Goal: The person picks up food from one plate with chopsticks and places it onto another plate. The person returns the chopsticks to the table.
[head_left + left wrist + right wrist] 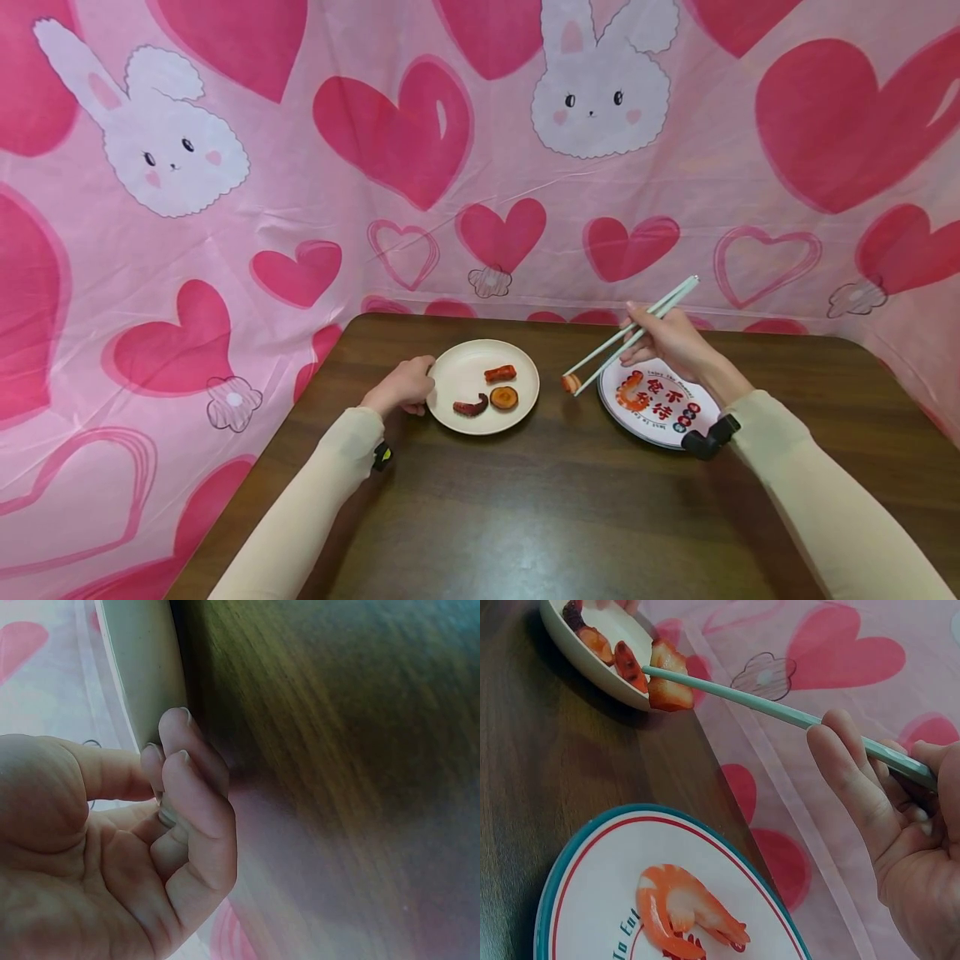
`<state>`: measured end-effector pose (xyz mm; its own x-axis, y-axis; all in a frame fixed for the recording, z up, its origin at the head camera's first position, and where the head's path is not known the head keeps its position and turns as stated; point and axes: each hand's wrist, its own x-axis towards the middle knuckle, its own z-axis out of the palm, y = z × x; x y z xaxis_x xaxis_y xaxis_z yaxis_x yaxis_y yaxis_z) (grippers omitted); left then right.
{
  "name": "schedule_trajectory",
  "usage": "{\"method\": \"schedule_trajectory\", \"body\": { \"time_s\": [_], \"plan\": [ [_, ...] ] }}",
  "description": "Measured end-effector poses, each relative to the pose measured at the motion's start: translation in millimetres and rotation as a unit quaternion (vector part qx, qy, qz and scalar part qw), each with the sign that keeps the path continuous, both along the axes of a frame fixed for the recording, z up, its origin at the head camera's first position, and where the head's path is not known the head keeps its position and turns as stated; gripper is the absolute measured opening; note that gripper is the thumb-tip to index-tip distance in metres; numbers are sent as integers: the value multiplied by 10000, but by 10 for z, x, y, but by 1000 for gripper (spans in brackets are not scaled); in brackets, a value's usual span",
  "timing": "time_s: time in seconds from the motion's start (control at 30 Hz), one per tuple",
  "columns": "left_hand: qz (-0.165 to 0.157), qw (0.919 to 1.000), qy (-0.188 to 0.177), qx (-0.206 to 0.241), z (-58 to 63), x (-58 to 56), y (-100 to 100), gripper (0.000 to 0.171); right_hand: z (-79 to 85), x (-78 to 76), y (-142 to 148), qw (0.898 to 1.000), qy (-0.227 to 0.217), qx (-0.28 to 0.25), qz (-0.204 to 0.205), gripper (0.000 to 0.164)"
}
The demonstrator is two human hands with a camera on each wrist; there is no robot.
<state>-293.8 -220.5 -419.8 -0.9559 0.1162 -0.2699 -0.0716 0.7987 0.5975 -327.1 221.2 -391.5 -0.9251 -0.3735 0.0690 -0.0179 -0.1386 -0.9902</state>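
My left hand (405, 385) holds the rim of a cream plate (459, 375) between thumb and curled fingers; the left wrist view shows the fingertips right at the plate's edge. On that plate lie a dark red tentacle-like piece (471, 408), a round browned slice (504, 398) and a red sausage-like piece (500, 373). My right hand (667, 340) grips pale green chopsticks (622, 332). Their tips pinch a browned, reddish-edged food chunk (670, 688), raised between the two plates. Below the right hand, an orange-and-white shrimp (658, 904) lies on a printed plate (651, 430).
The printed plate has a dark teal rim and red lettering, and the right forearm partly covers it. Both plates stand on a dark brown wooden table (495, 517). A pink cloth (420, 275) with hearts and rabbits hangs behind and to the left of the table.
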Motion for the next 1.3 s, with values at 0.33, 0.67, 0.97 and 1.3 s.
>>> {"method": "schedule_trajectory", "body": {
  "time_s": [0.33,0.67,0.97,1.3],
  "plan": [
    [2,10000,5,-49,-16,-11,-7,46,6,-23,-132,10000,1,47,-17,38],
    [-1,10000,-3,32,-26,-13,-21,46,3,-72,-274,9997,-39,223,-74,37],
    [-19,10000,0,64,-32,-38,-40,45,4,-115,-418,9996,-115,228,-89,37],
    [38,10000,-26,38,-19,-15,-33,50,-68,-190,-621,9999,-101,102,-21,36]
  ]
}}
